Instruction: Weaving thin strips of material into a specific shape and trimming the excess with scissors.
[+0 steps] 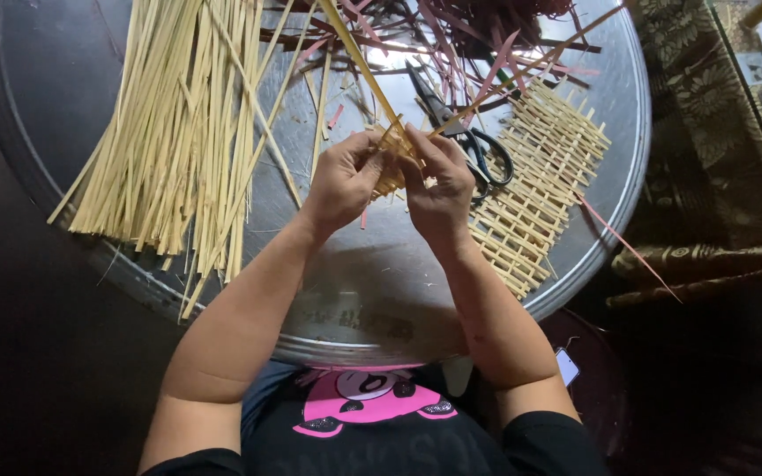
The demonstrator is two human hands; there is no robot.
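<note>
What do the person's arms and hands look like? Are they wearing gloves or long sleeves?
No gloves: the left hand and right hand are bare, with no rings or watch showing. The forearms are uncovered too. Short black sleeves end near the elbows, part of a black top with a pink picture on the front.

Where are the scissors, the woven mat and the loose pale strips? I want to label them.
scissors (pixel 484 152): head view, on the black handle loops.
woven mat (pixel 535 189): head view, middle of the lattice.
loose pale strips (pixel 174 132): head view, middle of the bundle.
</note>
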